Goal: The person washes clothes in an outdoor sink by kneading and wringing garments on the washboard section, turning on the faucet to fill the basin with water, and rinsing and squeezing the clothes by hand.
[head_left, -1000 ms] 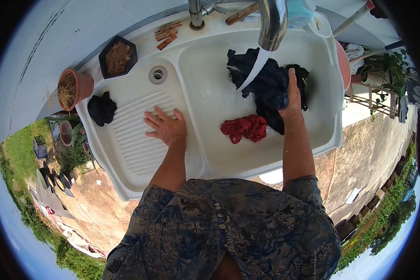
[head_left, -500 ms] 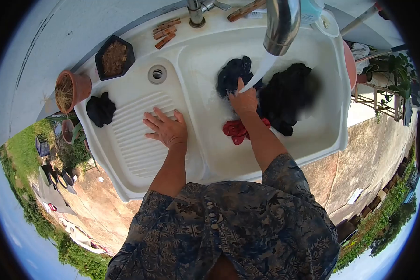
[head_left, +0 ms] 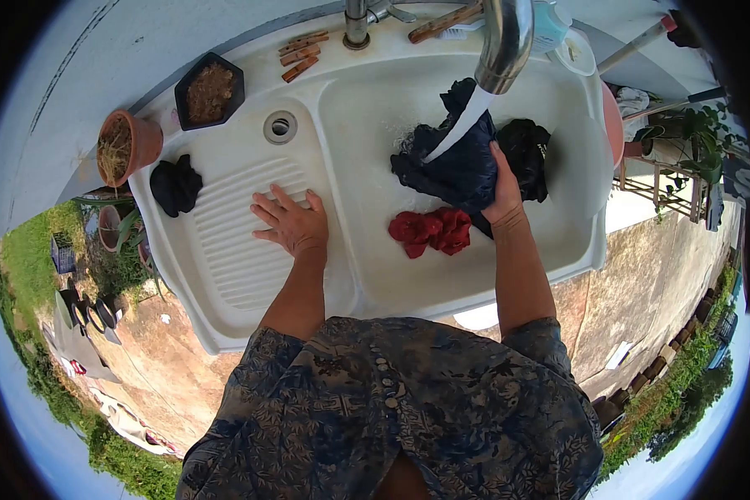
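Note:
My left hand lies flat with fingers spread on the ribbed washboard of the white sink, holding nothing. In the right basin my right hand grips the right edge of a wet navy garment, its fingers partly hidden by the fabric. Water pours from the metal faucet onto this garment and splashes at its left. Behind it, to the right, sits a black garment, partly covered. A crumpled red cloth rests on the basin floor, nearer to my body.
A small black cloth lies on the sink's left edge. Beside it stand a terracotta pot and a black hexagonal pot. Wooden clothespins, a brush and a light-blue container line the back ledge.
My right hand has moved right and now grips the navy garment, which is spread wider under the water and covers part of the black one. My left hand stays on the washboard.

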Motion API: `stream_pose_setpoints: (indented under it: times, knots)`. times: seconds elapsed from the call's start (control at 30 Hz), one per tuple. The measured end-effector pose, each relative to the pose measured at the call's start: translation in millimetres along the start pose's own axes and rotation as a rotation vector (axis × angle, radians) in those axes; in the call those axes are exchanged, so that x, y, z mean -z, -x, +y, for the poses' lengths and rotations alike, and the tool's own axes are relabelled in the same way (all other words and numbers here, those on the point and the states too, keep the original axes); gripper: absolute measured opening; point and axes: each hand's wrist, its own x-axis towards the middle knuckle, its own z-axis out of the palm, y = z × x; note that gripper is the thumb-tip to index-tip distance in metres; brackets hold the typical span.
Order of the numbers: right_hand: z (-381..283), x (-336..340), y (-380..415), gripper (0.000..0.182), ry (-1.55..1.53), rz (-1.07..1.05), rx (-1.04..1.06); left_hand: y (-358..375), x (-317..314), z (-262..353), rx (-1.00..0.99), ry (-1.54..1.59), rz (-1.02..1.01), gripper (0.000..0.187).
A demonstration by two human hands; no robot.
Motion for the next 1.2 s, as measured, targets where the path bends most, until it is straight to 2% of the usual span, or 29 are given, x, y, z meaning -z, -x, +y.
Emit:
stream_pose_setpoints:
  times: [0.03,0.1,0.13,0.2,0.23,0.3,0.37,0.47,0.53,0.57,0.63,0.67,0.73,0.77,0.83,0.87,1.0,1.07,1.1,1.17,1.2]
  knots:
    - [5,17,-11,0.036,-0.002,0.003,0.001,0,-1,-1,0.0,-0.004,0.002,0.068]
    - [6,53,-42,0.045,1.553,0.378,0.081,0,-1,1,0.004,-0.005,0.005,0.069]
    - [6,60,-52,0.045,1.555,0.375,0.077,0,1,1,0.006,-0.005,-0.004,0.069]
    - [8,66,-69,0.058,1.54,0.48,0.592,2,-1,-1,0.015,-0.011,-0.019,0.069]
    - [13,66,-82,0.058,1.541,0.475,0.588,2,-3,-1,0.009,-0.01,-0.006,0.069]
    - [39,49,-104,0.072,1.571,0.365,0.57,0,-4,-1,0.001,-0.017,0.013,0.068]
    - [91,18,-92,0.084,2.002,0.485,0.309,1,-4,-2,-0.002,-0.005,0.013,0.069]
    - [125,7,-75,0.091,2.159,0.385,0.222,1,-9,-3,-0.016,-0.038,0.049,0.069]
    - [111,30,-62,0.089,2.352,-0.193,0.342,4,-10,-5,-0.013,-0.028,0.042,0.069]
    - [97,43,-68,0.089,2.354,-0.194,0.346,1,-10,-4,-0.015,-0.009,0.055,0.069]
    - [75,65,-93,0.09,2.174,0.11,0.362,-1,-4,-1,-0.008,0.0,0.025,0.07]
    - [80,61,-101,0.09,2.178,0.101,0.365,0,-1,-1,-0.003,0.005,-0.013,0.072]
    - [104,47,-110,0.082,1.896,0.644,0.349,0,-2,-2,-0.001,0.006,-0.01,0.072]
    - [116,42,-102,0.082,1.897,0.648,0.344,1,-2,-2,-0.007,0.009,-0.009,0.071]
    - [137,31,-76,0.077,2.291,0.325,0.457,1,-2,0,-0.003,0.011,-0.017,0.071]
    - [127,38,-72,0.066,2.288,0.132,0.461,0,-1,-1,0.002,0.011,-0.018,0.071]
    - [72,69,-98,0.056,2.257,0.121,0.416,-3,-4,0,-0.004,0.035,0.004,0.071]
    - [76,80,-117,0.041,2.137,0.585,0.352,0,-7,-4,-0.021,0.005,0.037,0.07]
    - [74,80,-112,0.041,2.141,0.592,0.363,0,-6,-3,-0.021,0.017,0.038,0.07]
    - [66,74,-94,0.034,1.803,0.216,0.651,1,-4,-2,-0.024,0.032,0.012,0.071]
    - [64,63,-75,0.034,1.814,0.211,0.659,2,-4,-5,-0.015,0.043,0.012,0.071]
